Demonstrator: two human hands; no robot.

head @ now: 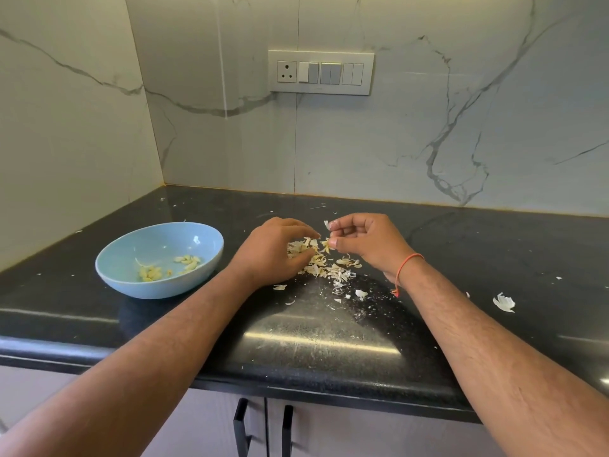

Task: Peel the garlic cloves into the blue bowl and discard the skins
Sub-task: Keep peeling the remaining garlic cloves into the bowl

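Note:
A blue bowl (122, 258) stands on the black counter at the left and holds several peeled garlic cloves (186, 261). A pile of pale garlic skins (329, 267) lies on the counter to the right of the bowl. My left hand (273, 252) curls over the left side of the pile and gathers skins under its fingers. My right hand (365, 240) hovers just above the pile's right side, with a bit of skin pinched at its fingertips.
Loose skin flakes are scattered over the black counter (329, 338), with a bigger piece of skin (503, 303) at the right. A marble wall with a switch panel (321, 72) rises behind. Cabinet handles (242, 427) sit below the counter's front edge.

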